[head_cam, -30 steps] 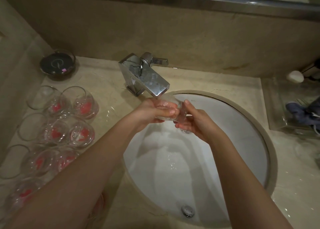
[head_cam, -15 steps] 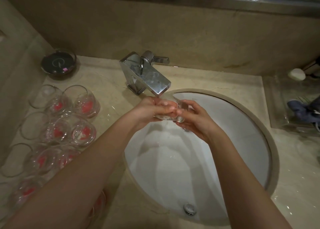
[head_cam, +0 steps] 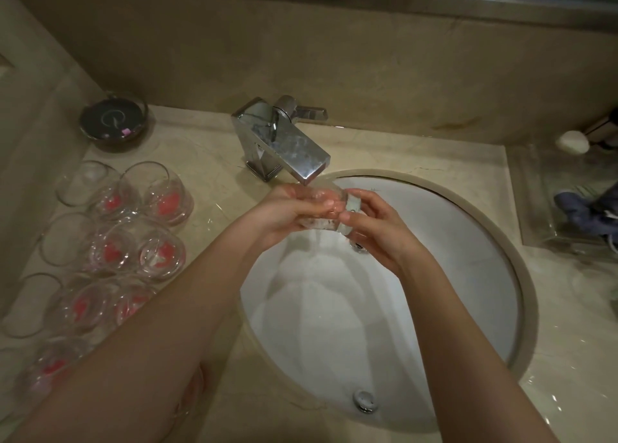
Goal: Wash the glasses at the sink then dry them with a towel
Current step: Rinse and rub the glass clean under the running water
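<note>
Both my hands hold one clear glass (head_cam: 334,210) on its side under the chrome faucet (head_cam: 284,143), over the white sink (head_cam: 451,275). My left hand (head_cam: 287,213) wraps its fingers round the glass from the left. My right hand (head_cam: 374,228) grips the thick base end from the right. Water pours out of the glass into the basin. Several more clear glasses with red marks (head_cam: 160,195) lie in rows on the counter at the left.
A dark round dish (head_cam: 113,121) sits at the back left corner. A clear tray (head_cam: 568,215) with a blue-grey cloth (head_cam: 588,208) stands on the right counter, a white oval soap (head_cam: 572,142) behind it. The drain plug (head_cam: 364,400) is at the basin's near side.
My right hand's fingers have curled further round the base of the glass, and the glass has turned a little between my hands. Water now streams down from it.
</note>
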A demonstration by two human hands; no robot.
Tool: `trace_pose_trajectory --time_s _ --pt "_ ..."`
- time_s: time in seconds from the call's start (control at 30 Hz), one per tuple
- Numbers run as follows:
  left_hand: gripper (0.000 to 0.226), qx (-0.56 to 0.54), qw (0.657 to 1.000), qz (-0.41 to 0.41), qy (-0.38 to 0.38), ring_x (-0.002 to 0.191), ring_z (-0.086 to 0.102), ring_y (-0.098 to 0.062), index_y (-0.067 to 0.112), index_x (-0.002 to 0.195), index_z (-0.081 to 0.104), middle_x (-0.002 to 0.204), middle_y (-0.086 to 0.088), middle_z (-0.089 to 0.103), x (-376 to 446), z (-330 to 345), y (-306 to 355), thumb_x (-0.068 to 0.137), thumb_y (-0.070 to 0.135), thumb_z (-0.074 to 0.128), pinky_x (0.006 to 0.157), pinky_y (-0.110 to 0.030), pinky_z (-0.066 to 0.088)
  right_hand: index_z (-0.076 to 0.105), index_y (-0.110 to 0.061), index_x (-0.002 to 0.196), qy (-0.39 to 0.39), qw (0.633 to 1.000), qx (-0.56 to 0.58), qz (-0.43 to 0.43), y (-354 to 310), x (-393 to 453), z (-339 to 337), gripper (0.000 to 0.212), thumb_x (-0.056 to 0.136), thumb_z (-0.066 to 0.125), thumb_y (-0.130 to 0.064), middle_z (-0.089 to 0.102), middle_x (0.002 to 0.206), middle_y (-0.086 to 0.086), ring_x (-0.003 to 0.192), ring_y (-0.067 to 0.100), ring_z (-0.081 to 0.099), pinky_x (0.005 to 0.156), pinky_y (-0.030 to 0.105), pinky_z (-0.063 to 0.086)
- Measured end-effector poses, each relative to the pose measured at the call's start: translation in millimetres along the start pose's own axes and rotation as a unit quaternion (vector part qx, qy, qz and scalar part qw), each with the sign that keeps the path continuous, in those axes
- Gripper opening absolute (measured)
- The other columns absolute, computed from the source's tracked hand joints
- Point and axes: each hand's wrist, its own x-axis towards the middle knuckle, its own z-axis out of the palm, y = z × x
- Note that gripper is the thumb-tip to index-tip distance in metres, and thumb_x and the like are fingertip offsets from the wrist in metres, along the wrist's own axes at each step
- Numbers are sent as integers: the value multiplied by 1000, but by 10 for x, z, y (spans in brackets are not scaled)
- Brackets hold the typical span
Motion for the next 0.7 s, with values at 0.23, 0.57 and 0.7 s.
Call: trace_pose_trajectory --time_s 0.23,0.57,0.7 --pt "35 18 1000 10 -7 87 72 -18 12 97 71 91 -7 75 -32 30 -17 63 19 77 80 -24 54 66 -10 116 18 992 45 119 -20 -1 184 53 95 45 -54 68 94 14 78 23 68 63 30 58" --pt "16 67 997 2 23 81 71 -13 11 94 73 87 -6 74 -29 -68 32 80 5 73 83 -25 54 58 -14 120 9 999 29 -13 58 21 163 32 89 64 -11 64 107 4 91 18 65 80 28 50" --pt "19 90 996 5 14 90 71 -15 14 95 72 93 -7 74 -18 -19 28 79 5 74 91 -30 50 61 -10 120 10 989 103 104 2 14 200 47 98 45 -48 69 101 11 86 22 69 70 29 59"
